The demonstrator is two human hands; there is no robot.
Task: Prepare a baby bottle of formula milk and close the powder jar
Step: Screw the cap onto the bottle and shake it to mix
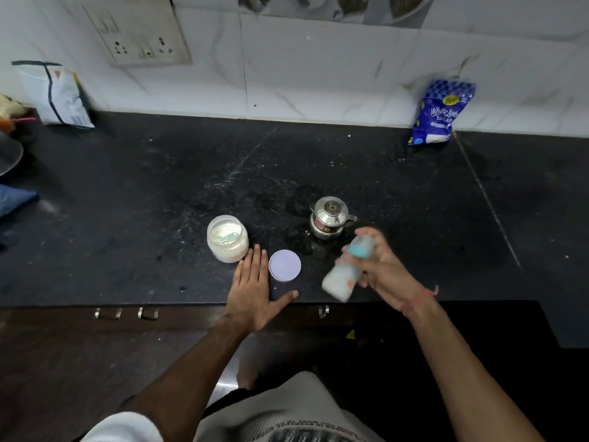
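Observation:
My right hand (pixel 387 275) grips a baby bottle (pixel 345 271) with a teal collar and white milk inside; the bottle is tilted and blurred above the counter's front edge. My left hand (pixel 255 290) lies flat on the black counter (pixel 159 202), fingers straight, between the powder jar and its lid. The clear powder jar (pixel 227 239) stands open, with white powder and a pale green scoop inside. Its round lilac lid (pixel 284 265) lies flat on the counter just right of my left fingers. A small steel kettle (pixel 330 220) stands behind the bottle.
A blue sugar bag (pixel 438 113) leans against the tiled wall at the back right. A white packet (pixel 55 94) stands at the back left below a socket panel (pixel 140 30). Dark drawers with metal handles (pixel 127 313) run under the counter's front edge.

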